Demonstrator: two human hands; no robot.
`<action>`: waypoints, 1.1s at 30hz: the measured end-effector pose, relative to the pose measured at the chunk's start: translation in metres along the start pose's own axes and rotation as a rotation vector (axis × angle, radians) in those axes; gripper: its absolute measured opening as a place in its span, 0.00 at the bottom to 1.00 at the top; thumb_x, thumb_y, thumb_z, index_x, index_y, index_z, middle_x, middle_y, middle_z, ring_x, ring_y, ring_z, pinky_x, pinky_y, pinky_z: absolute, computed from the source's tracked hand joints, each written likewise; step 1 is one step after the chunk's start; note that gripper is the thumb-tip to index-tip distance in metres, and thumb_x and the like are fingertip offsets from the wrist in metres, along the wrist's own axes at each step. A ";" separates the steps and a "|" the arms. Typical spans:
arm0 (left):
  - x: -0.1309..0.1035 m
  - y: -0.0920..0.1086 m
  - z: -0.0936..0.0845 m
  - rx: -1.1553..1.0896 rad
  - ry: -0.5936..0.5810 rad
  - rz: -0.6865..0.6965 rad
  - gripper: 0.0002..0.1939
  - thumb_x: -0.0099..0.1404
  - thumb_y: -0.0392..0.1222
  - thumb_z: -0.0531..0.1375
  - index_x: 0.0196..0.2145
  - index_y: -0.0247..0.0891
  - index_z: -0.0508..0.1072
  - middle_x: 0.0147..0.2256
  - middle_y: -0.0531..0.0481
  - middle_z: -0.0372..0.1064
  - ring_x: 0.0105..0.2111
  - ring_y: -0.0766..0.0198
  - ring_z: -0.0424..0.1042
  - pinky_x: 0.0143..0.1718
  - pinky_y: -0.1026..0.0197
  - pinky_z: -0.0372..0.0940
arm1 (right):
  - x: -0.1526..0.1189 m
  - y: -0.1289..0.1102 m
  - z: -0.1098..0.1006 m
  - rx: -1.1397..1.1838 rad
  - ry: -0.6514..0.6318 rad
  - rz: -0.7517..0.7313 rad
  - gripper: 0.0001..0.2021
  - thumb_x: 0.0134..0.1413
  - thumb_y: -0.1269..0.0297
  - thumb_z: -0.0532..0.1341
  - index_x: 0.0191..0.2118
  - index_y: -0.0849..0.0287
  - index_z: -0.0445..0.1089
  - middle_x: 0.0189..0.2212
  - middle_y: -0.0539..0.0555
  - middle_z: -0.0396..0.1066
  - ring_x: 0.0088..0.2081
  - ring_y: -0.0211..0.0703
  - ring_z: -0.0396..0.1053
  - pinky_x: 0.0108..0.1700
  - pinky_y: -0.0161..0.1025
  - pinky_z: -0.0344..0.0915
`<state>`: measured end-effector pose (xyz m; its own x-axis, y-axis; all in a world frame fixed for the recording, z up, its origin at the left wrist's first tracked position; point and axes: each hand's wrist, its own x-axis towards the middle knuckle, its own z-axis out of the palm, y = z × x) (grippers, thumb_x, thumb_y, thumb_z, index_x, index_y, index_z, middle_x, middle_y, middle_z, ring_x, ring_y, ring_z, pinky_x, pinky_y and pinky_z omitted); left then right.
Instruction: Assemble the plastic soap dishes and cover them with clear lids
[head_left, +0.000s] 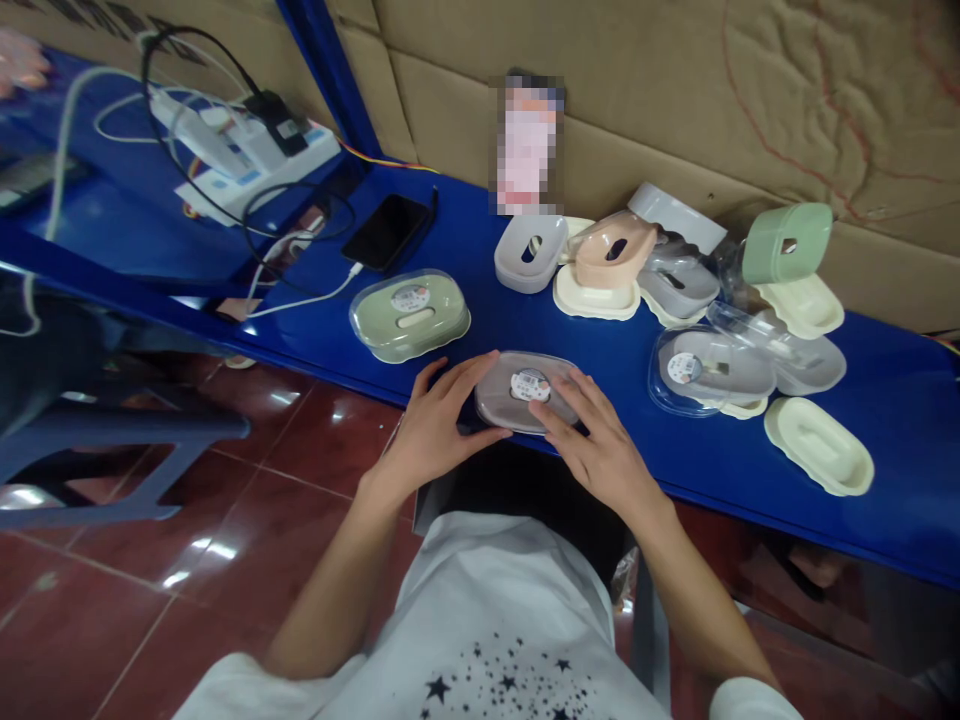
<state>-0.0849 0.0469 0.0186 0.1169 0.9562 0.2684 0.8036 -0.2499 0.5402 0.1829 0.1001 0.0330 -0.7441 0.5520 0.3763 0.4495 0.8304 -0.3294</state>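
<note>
A grey soap box (517,372) with a clear lid and a round sticker sits at the near edge of the blue table (622,470). My left hand (435,425) lies on its left end, thumb along the front edge. From the right, my right hand (596,440) covers its other end, fingers spread over the lid. Both hands press on the same box.
A green lidded soap box (409,315) stands to the left. A pile of grey, cream, peach and green soap box parts (675,270) fills the right, with a cream tray (817,445) near the edge. A black phone (386,230), cables and a power strip (247,160) lie far left.
</note>
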 end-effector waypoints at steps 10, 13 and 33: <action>0.011 0.012 0.017 0.137 0.324 -0.032 0.47 0.72 0.41 0.67 0.79 0.53 0.47 0.75 0.33 0.47 0.74 0.33 0.54 0.69 0.29 0.59 | -0.058 0.044 -0.061 -0.496 0.310 0.455 0.26 0.75 0.62 0.57 0.74 0.48 0.62 0.71 0.61 0.66 0.73 0.65 0.60 0.73 0.71 0.51; 0.011 0.035 0.029 0.186 0.393 0.050 0.45 0.71 0.36 0.67 0.77 0.56 0.52 0.74 0.36 0.51 0.71 0.34 0.59 0.67 0.31 0.60 | -0.075 0.055 -0.066 -0.523 0.267 0.494 0.25 0.74 0.60 0.59 0.73 0.49 0.64 0.70 0.62 0.67 0.72 0.66 0.63 0.71 0.71 0.55; 0.040 0.088 0.058 0.262 -0.054 0.336 0.25 0.78 0.38 0.58 0.70 0.45 0.69 0.69 0.37 0.67 0.59 0.41 0.74 0.60 0.34 0.63 | -0.094 0.091 -0.077 -0.459 0.284 0.473 0.16 0.75 0.65 0.58 0.60 0.49 0.76 0.52 0.56 0.80 0.56 0.50 0.75 0.71 0.58 0.51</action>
<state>0.0237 0.0724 0.0308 0.4224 0.8365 0.3492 0.8358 -0.5084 0.2070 0.3315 0.1296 0.0345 -0.2891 0.8073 0.5145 0.9011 0.4109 -0.1385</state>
